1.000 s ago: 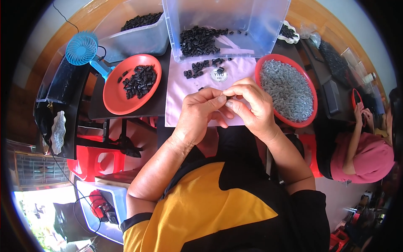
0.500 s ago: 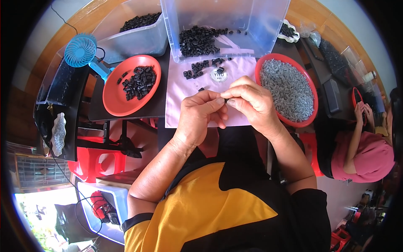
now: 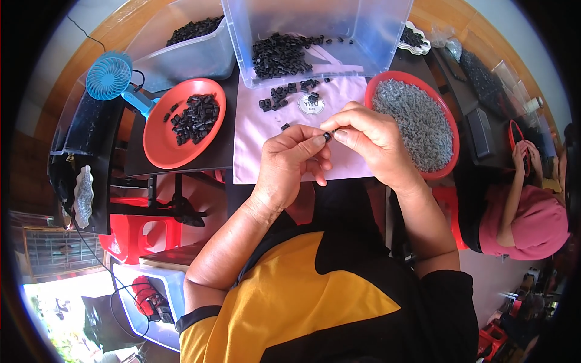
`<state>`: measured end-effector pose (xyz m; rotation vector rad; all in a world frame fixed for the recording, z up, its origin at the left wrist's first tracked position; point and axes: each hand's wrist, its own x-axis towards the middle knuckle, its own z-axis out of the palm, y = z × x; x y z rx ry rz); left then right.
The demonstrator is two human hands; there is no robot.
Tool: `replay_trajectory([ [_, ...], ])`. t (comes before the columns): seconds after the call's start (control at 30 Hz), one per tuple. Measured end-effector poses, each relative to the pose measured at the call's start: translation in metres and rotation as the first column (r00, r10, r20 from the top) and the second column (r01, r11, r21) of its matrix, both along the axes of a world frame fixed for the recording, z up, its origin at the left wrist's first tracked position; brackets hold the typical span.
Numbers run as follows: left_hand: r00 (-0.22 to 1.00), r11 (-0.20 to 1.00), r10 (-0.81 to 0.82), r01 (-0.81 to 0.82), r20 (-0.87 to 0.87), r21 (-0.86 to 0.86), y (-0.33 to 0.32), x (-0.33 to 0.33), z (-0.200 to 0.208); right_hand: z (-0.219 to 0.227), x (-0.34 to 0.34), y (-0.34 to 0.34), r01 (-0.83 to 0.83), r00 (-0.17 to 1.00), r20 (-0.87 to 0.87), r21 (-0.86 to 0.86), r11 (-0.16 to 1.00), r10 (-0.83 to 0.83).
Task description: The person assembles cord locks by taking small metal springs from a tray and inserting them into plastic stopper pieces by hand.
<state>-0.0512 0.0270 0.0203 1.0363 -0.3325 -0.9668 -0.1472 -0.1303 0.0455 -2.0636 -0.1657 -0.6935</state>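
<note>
The person's left hand (image 3: 293, 154) pinches a small, black, cylindrical plastic piece (image 3: 327, 137) between thumb and forefinger, above a pale pink cloth (image 3: 254, 151). The right hand (image 3: 378, 136) is just beside that piece, its thumb and forefinger tips close together; whether they grip anything cannot be told. Beyond the hands, more black pieces (image 3: 278, 97) lie loose on the cloth, before a large, clear plastic tub (image 3: 369, 36). An orange-red, round plastic dish (image 3: 158, 145) bearing similar pieces sits left; a red, round tray (image 3: 452, 112) of small, translucent grey pieces (image 3: 414, 124) sits right.
</note>
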Motion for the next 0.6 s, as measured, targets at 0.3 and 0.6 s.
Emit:
replay_trajectory([
  [0.3,0.978,0.999,0.044,-0.047,0.203,0.007,0.001,-0.001,-0.009,0.009,0.0,-0.001,0.003,0.986,-0.168,-0.033,0.999,-0.009],
  [0.6,0.944,0.999,0.043,-0.049,0.326,0.008,0.001,-0.001,-0.01,0.014,0.009,-0.011,-0.13,0.939,-0.317,0.029,0.991,0.133],
])
